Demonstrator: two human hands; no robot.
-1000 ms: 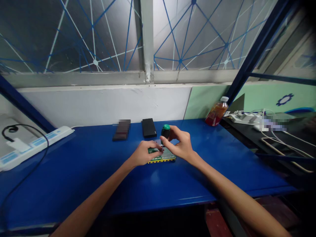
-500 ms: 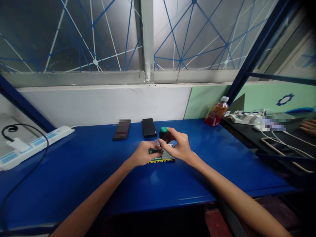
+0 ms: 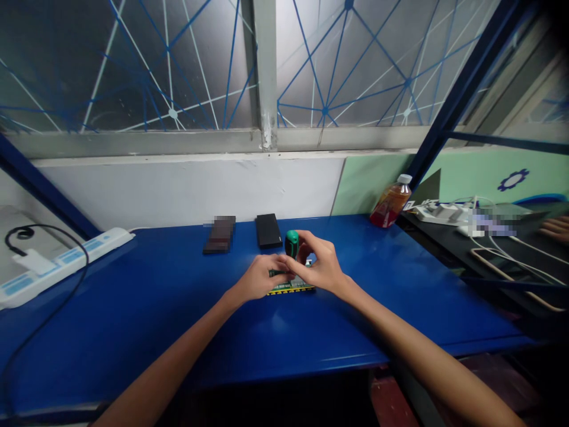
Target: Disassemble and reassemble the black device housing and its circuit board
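A green circuit board (image 3: pixel 291 289) with a yellow-striped front edge lies on the blue table (image 3: pixel 178 308). My left hand (image 3: pixel 258 276) rests on the board's left part, fingers curled and pinching something small at the screwdriver's tip. My right hand (image 3: pixel 319 265) is wrapped round a screwdriver with a black and green handle (image 3: pixel 291 242), which stands nearly upright over the board. Both hands hide most of the board.
Two dark flat boxes (image 3: pixel 219 234) (image 3: pixel 268 230) lie behind the board. A white power strip (image 3: pixel 62 259) with a black cable sits at the left. A bottle of orange liquid (image 3: pixel 391 203) stands at the back right. Cables, another strip and another person's hand (image 3: pixel 555 226) are on the right bench.
The screwdriver handle has shifted slightly left and my right hand's fingers have turned round it. My left hand stays on the board. Another person's hand came into view at the far right.
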